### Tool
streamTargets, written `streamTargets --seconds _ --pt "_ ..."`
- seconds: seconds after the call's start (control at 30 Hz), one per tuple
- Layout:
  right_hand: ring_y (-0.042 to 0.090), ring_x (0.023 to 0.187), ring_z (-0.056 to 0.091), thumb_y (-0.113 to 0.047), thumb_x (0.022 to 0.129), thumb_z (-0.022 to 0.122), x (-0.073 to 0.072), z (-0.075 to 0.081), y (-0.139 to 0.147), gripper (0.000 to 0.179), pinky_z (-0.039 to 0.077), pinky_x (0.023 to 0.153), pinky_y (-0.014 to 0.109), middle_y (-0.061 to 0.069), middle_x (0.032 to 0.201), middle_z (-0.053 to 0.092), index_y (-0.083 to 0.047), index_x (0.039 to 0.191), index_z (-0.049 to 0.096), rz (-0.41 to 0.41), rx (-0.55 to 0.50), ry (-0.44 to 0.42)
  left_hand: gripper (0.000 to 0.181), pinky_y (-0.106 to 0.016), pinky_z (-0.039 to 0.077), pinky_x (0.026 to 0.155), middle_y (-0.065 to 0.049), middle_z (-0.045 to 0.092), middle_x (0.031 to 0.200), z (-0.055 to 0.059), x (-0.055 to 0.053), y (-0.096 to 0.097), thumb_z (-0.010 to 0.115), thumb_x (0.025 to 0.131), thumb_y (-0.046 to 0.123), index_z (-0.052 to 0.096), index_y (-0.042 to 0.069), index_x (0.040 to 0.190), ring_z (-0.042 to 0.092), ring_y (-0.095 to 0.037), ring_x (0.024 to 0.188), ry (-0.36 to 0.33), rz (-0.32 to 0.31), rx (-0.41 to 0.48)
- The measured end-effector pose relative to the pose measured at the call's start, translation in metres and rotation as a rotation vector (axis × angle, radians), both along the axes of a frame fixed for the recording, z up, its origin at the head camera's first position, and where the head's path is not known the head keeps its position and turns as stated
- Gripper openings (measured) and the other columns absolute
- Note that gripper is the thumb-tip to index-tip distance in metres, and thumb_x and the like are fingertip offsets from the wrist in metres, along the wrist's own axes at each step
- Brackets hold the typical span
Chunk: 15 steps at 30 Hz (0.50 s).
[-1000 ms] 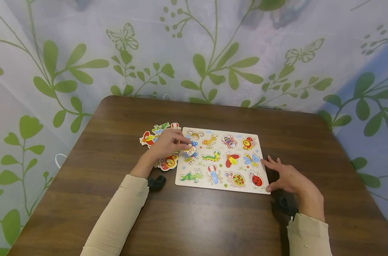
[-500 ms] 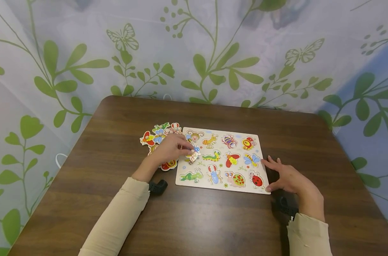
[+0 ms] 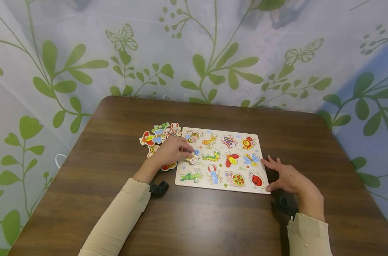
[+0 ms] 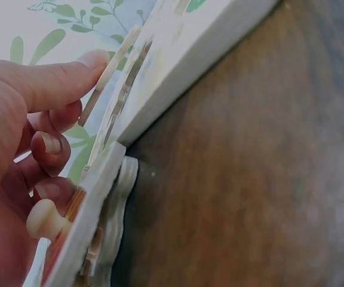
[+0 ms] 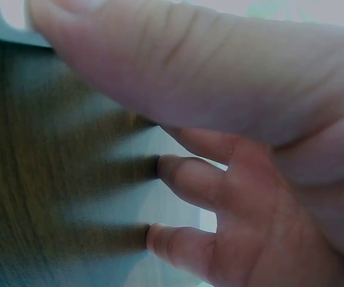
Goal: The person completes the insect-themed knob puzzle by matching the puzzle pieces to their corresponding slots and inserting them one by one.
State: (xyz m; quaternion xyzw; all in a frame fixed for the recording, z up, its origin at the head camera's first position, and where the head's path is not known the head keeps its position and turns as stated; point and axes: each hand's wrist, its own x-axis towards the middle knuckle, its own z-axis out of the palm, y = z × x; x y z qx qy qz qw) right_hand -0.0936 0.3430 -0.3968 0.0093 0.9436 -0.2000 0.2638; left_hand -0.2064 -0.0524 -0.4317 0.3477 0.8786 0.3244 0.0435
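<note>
My left hand [image 3: 172, 151] pinches a wooden insect puzzle piece [image 3: 194, 158] with a blue head, its thumb and fingertips partly covering it. The piece is over the left picture in the middle row of a pale wooden puzzle board [image 3: 203, 183]. In the left wrist view the piece [image 4: 108, 76] appears edge-on, slightly tilted, a narrow gap from the board. At the board's right side, my right hand [image 3: 288, 177] is spread with straight fingers. Its thumb [image 5: 178, 66] rests on the near right corner, while other fingertips reach the table past the edge.
Several knobbed insect pieces [image 3: 147, 138] lie in an overlapping pile left of the board, some hidden behind the left hand. Board and pile are on a brown wooden table [image 3: 213, 220]. Behind it hangs a leaf-patterned curtain [image 3: 149, 46].
My left hand has brought the puzzle piece down from near the bee picture toward the middle-row picture, turning it slightly. The right hand and the board have stayed still.
</note>
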Motion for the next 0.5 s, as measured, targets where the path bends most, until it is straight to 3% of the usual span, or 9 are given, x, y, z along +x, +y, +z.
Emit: streamTargets --seconds 0.5 --pt "0.060 0.139 0.010 -0.041 0.060 0.087 -0.0018 0.0019 -0.0010 0.116 0.021 0.100 0.077 0.027 0.160 0.005 -0.020 0.155 0.024 -0.011 0.005 -0.019 0.013 -0.028 0.044 0.072 0.009 0.068 0.087 0.0041 -0.0009 -0.0021 0.078 0.082 0.025 0.079 0.022 0.095 0.054 -0.009 0.074 -0.036 0.013 -0.129"
